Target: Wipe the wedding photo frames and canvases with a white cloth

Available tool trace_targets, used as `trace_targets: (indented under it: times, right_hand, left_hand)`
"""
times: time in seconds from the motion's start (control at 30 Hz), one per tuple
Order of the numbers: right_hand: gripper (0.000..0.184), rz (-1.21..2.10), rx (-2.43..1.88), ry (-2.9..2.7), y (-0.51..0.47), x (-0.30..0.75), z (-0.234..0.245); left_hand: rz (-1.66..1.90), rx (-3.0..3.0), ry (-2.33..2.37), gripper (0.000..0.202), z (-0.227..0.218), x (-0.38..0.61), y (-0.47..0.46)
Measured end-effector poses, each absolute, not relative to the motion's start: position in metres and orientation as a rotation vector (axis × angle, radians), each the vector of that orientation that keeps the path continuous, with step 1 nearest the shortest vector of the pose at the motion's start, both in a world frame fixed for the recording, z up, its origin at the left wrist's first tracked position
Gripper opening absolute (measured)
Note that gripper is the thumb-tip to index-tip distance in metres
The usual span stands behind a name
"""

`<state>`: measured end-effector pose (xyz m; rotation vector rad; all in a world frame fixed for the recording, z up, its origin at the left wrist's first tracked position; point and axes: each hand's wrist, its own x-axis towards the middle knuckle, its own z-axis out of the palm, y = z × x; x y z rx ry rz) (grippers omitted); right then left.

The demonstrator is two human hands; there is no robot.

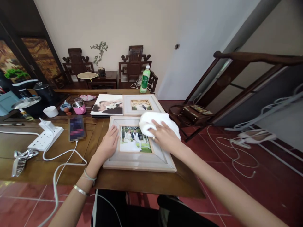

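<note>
Left hand (108, 144) flat, palm down on picture frame (139, 161) left border, gripping nothing. Right hand (165, 137) loosely closed on white cloth (155, 120), pressing frame's upper right. Frame flat at table (47, 171) near edge, long axis crosswise.

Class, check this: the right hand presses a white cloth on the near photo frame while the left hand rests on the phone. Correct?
No. In the head view the left hand rests on the left border of the near photo frame, not the phone, which lies apart. The right hand does press the white cloth on that frame.
</note>
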<state>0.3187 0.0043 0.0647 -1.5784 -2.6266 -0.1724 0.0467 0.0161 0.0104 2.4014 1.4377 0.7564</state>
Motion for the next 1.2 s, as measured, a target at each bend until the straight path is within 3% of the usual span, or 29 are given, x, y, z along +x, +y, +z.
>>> trace_targets:
  times: [0.13, 0.3, 0.57, 0.67, 0.8, 0.87, 1.0, 1.2]
  right_hand:
    - [0.048, -0.203, -1.487, -2.655, 0.023, 0.318, 0.060]
    - [0.046, -0.112, -1.487, -2.753, -0.030, 0.317, 0.067]
    - [0.046, 0.321, -1.588, -2.717, -0.096, 0.346, 0.104]
    - [0.049, 0.086, -1.622, -2.579, -0.057, 0.339, 0.112]
    - [0.051, -0.265, -1.292, -2.555, 0.017, 0.289, 0.102]
    - [0.057, -0.265, -1.160, -2.679, 0.046, 0.258, 0.090]
    - [0.048, -0.204, -1.115, -2.818, 0.069, 0.227, 0.067]
    - [0.047, -0.219, -1.346, -2.775, 0.056, 0.284, 0.067]
  left_hand:
    - [0.758, 2.433, 1.452, 0.047, 0.005, 0.044, 0.020]
    - [0.787, 2.411, 1.464, 0.061, 0.000, 0.046, 0.022]
    - [0.836, 2.380, 1.445, 0.062, -0.001, 0.047, 0.022]
    - [0.844, 2.395, 1.448, 0.062, -0.003, 0.046, 0.022]
    - [0.857, 2.429, 1.434, 0.061, -0.002, 0.045, 0.023]
    - [0.875, 2.448, 1.410, 0.060, 0.002, 0.045, 0.024]
    - [0.899, 2.466, 1.340, 0.060, 0.008, 0.045, 0.024]
    - [0.880, 2.461, 1.383, 0.055, -0.001, 0.042, 0.026]
